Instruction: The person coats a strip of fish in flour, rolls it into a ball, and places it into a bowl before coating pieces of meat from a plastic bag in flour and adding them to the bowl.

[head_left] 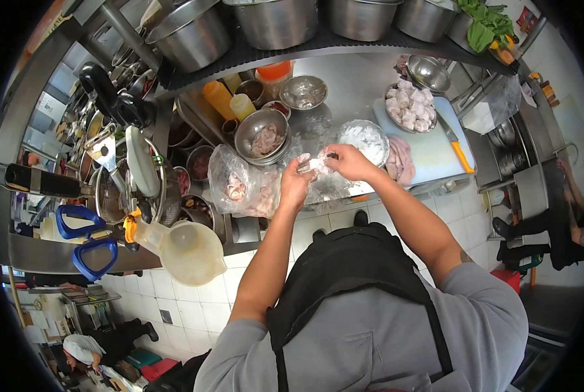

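Two hands meet above a steel counter [344, 72]. The left hand [295, 186] and the right hand [350, 162] both pinch one small floured piece of meat [317, 163], fingers closed on it, just above a clear plastic bag [239, 186]. A bowl of flour [364, 140] sits just beyond.
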Motion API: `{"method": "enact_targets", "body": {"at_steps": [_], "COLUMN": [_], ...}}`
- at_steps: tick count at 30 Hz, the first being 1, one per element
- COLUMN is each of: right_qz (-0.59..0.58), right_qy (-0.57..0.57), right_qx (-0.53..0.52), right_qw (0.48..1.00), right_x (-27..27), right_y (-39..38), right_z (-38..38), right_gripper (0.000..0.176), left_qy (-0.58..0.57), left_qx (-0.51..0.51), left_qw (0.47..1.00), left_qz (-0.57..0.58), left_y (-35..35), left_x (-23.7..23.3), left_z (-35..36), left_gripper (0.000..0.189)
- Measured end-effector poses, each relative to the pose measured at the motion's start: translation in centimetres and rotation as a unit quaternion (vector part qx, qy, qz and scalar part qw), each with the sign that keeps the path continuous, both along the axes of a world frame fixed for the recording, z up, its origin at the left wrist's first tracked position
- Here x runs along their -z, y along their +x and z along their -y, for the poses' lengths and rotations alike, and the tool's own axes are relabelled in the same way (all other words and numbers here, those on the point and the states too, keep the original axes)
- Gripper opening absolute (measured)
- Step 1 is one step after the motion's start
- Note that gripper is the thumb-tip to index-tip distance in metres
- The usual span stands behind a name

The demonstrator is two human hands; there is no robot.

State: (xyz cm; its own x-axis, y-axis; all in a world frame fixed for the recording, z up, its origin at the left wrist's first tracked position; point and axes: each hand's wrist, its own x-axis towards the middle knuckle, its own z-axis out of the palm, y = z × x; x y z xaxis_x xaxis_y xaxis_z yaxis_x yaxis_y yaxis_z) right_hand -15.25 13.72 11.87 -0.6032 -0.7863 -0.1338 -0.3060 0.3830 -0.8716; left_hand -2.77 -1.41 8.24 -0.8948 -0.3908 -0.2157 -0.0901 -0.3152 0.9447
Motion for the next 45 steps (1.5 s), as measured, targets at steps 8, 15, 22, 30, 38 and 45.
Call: {"method": "enact_targets", "body": {"at_steps": [8, 15, 22, 30, 38, 45], "right_qz": [-0.178, -0.153, -0.238, -0.279, -0.328, -0.379], "right_qy": [0.068, 0.186, 0.180, 0.184, 0.182, 0.146], "right_qx": [-0.055, -0.140, -0.228, -0.278, -0.286, -0.320], "right_qw": [0.980, 0.961, 0.927, 0.901, 0.882, 0.856], "right_x": [3.2, 8.9, 12.0, 13.1, 13.4, 13.2], "right_y": [-6.3, -14.2, -17.2, -17.9, -17.9, -17.8], "right_z": [4.1, 9.5, 11.8, 12.4, 12.6, 12.7], "right_gripper": [0.029, 0.026, 0.026, 0.026, 0.022, 0.020], "left_qy": [-0.043, -0.330, -0.691, -0.709, -0.664, -0.610], "left_qx": [-0.060, 0.009, 0.058, 0.065, 0.050, 0.033], "left_qw": [0.997, 0.927, 0.708, 0.689, 0.722, 0.756], "left_qz": [0.010, 0.177, 0.131, 0.137, 0.188, 0.236], "left_y": [-4.8, -9.6, -8.9, -6.4, -3.3, -2.6], "left_x": [5.3, 10.1, 8.0, 7.7, 7.6, 4.1], "left_z": [0.5, 2.8, -0.3, -2.7, -4.9, -6.3], "left_gripper": [0.042, 0.047, 0.047, 0.045, 0.051, 0.052]}}
